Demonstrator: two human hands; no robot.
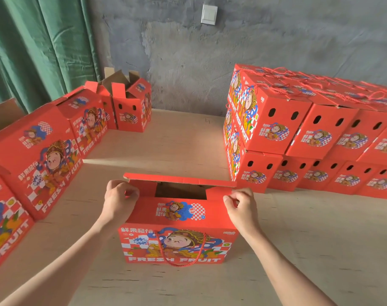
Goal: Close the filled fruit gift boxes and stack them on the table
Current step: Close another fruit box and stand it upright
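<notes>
The fruit gift box (179,217) stands on the table (320,239), right in front of the person. The left hand (119,199) curls its fingers round the box's top left corner and grips it. The right hand (241,206) pinches the top right corner. The near top flap is folded down between the hands. The far flap (179,180) is tipped up, so a dark gap shows in the top. A red rope handle (179,250) hangs down the front side. Bare table lies all around the box. To the right, well apart, closed boxes (309,133) are stacked two high. To the left, a row of boxes (44,155) runs back along the table to open boxes (126,102) at the far end.
</notes>
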